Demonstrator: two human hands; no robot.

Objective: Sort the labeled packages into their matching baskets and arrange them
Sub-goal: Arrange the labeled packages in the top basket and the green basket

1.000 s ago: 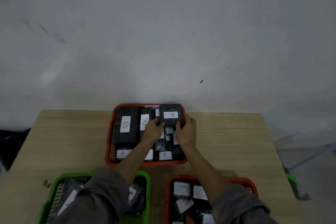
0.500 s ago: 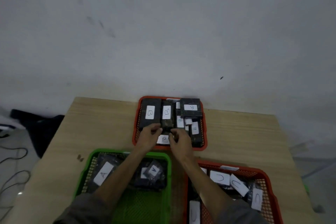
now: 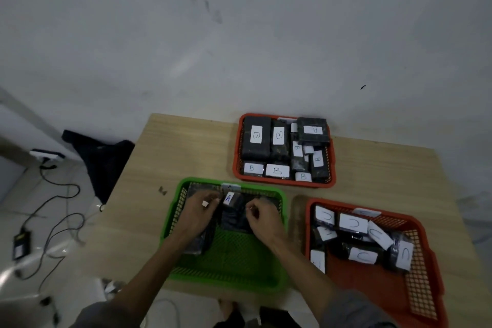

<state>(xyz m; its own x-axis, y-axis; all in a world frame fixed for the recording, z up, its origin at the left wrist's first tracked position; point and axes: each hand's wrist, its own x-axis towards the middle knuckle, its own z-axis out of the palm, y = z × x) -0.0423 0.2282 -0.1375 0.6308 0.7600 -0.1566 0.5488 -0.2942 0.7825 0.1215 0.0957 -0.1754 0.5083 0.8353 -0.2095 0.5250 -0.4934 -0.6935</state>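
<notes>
Reaching into the green basket (image 3: 269, 189), both hands were busy at its far end, where black packages lay. The left hand (image 3: 198, 214) rested over a dark package at the basket's left side, its fingers bent, a small white scrap at the fingertips (whether it was pinched I could not tell). The right hand (image 3: 262, 217) had its fingers curled at the edge of the package marked A (image 3: 233, 210), which lay between the two hands; a firm grip could not be made out through the blur.

Farther back on the wooden table (image 3: 186, 146) stood an orange basket (image 3: 237, 152) packed with black packages labelled B (image 3: 256, 141), one lying across the top at its far right corner. To the right of the green basket, an orange basket (image 3: 426, 237) held packages labelled C (image 3: 354, 224), loosely jumbled at its far end.

Cables (image 3: 53, 210) trailed over the floor on the left.
</notes>
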